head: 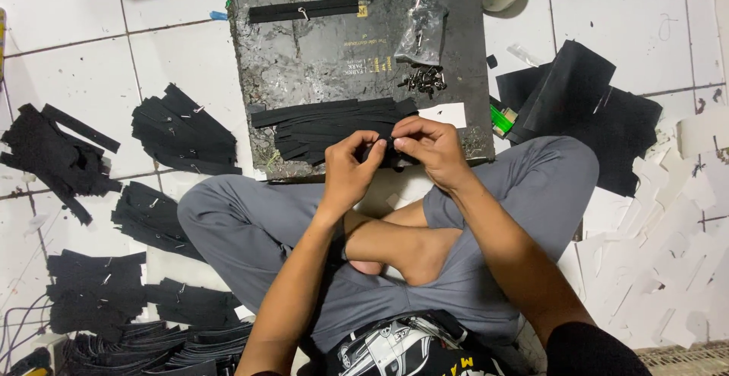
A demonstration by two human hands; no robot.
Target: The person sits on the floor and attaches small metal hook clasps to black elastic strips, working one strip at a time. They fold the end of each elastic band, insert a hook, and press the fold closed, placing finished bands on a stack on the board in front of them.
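left hand (351,167) + right hand (430,146): pinching black strip (382,150) | over dark board (304,49)

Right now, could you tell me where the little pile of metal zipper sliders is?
The metal zipper sliders lie on the dark work board, toward its right side, just below the clear plastic bag and above the black zipper strips.

Bright, even overhead light; sharp, soft shadows.

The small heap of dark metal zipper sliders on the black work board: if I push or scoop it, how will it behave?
The heap of small dark metal sliders would probably scatter, since the pieces lie loose and separate. Each looks tiny, so likely light and fiddly to pinch. The worn black board looks rough, so they may not slide far.
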